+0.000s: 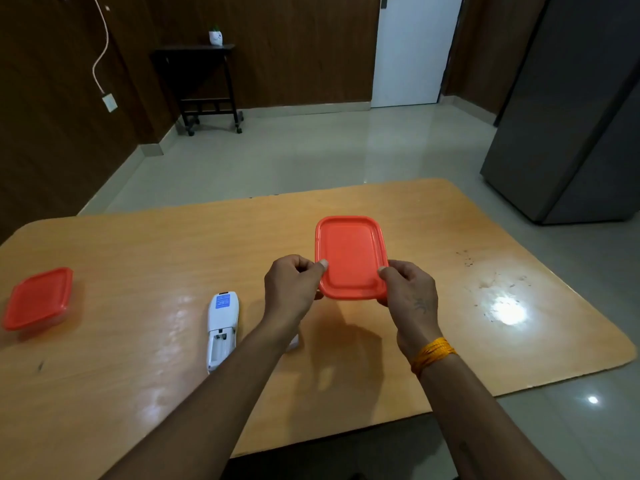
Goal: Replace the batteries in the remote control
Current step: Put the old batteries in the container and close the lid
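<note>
A white remote control (222, 328) lies face down on the wooden table (138, 258), its battery compartment open and showing no batteries. Right of it, both hands hold up a rectangular container with an orange lid (349, 254) above the table. My left hand (294, 287) pinches the lid's near left corner, thumb on top. My right hand (408, 292) grips the near right corner the same way. A small white piece (293, 342), partly hidden behind my left forearm, lies on the table; I cannot tell what it is.
A second orange-lidded container (38, 297) sits near the table's left edge. A grey cabinet (571, 109) stands to the right beyond the table. A dark side table (204, 81) with a small white pot stands by the far wall.
</note>
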`<state>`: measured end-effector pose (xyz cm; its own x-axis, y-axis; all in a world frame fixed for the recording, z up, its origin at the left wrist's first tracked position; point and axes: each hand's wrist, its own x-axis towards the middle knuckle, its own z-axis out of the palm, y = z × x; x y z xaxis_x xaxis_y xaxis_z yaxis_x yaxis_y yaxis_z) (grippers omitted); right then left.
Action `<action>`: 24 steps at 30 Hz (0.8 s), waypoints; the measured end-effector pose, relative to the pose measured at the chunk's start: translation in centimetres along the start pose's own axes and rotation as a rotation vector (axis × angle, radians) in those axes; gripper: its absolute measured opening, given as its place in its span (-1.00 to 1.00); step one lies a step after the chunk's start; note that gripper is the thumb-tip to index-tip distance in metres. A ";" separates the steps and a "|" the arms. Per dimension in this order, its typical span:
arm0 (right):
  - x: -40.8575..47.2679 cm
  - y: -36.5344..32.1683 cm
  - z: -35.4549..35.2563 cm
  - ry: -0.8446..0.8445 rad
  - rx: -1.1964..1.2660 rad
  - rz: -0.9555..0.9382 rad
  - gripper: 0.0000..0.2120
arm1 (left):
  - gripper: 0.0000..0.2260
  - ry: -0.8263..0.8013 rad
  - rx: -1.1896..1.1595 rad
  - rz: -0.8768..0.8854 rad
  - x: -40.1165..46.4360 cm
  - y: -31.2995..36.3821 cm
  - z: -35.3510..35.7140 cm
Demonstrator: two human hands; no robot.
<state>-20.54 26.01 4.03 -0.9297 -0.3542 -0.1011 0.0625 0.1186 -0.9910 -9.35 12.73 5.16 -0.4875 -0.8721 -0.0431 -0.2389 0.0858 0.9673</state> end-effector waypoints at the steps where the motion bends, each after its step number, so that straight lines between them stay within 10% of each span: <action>1: 0.6 -0.2 -0.3 0.015 0.010 -0.015 -0.83 | -0.75 -0.022 -0.024 -0.001 0.6 0.2 0.7; 24: 33.7 1.2 -8.1 0.239 -0.037 -0.103 -0.70 | -0.60 -0.228 -0.127 0.078 20.9 2.2 30.3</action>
<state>-54.70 21.73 0.10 -0.9901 -0.1372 0.0287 -0.0464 0.1281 -0.9907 -45.52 9.30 -1.25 -0.6802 -0.7330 -0.0087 -0.0934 0.0749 0.9928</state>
